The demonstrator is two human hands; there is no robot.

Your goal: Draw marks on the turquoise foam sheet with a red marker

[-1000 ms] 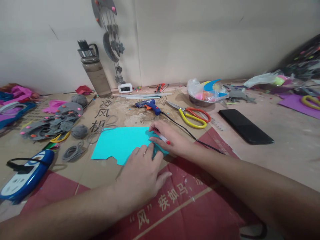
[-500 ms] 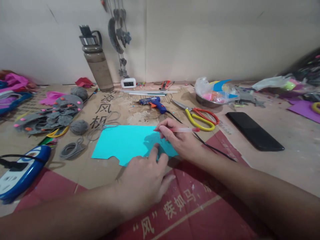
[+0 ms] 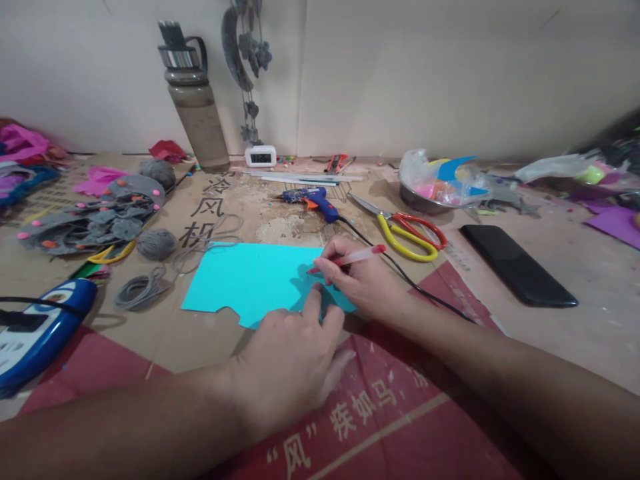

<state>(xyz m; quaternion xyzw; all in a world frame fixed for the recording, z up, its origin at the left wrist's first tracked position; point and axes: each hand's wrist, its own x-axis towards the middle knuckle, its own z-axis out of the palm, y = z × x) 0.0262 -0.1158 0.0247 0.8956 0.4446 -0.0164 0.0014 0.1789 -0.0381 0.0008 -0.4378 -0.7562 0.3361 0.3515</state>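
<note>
A bright turquoise sheet (image 3: 250, 277) lies flat on the cardboard, with a curved notch cut into its near edge. My left hand (image 3: 295, 360) rests over its near edge, fingers stretched out and fingertips pressing the sheet. Pinched in my right hand (image 3: 363, 280) is a red pen (image 3: 361, 255) with a clear barrel; its tip points down and left at the sheet's right part. Whether the tip touches the sheet I cannot tell. My right hand hides the sheet's far right corner.
Behind the sheet lie a blue glue gun (image 3: 315, 200) with its black cord and scissors (image 3: 407, 237) with yellow and red handles. A phone (image 3: 517, 267) is at right. Grey yarn (image 3: 156, 245), felt pieces (image 3: 110, 217) and a blue power strip (image 3: 50, 327) are at left; a bottle (image 3: 195, 107) stands behind.
The pen has tilted more upright, its tip shifting slightly left and down over the sheet. My left hand stays nearly in place; the whole view has shifted a little.
</note>
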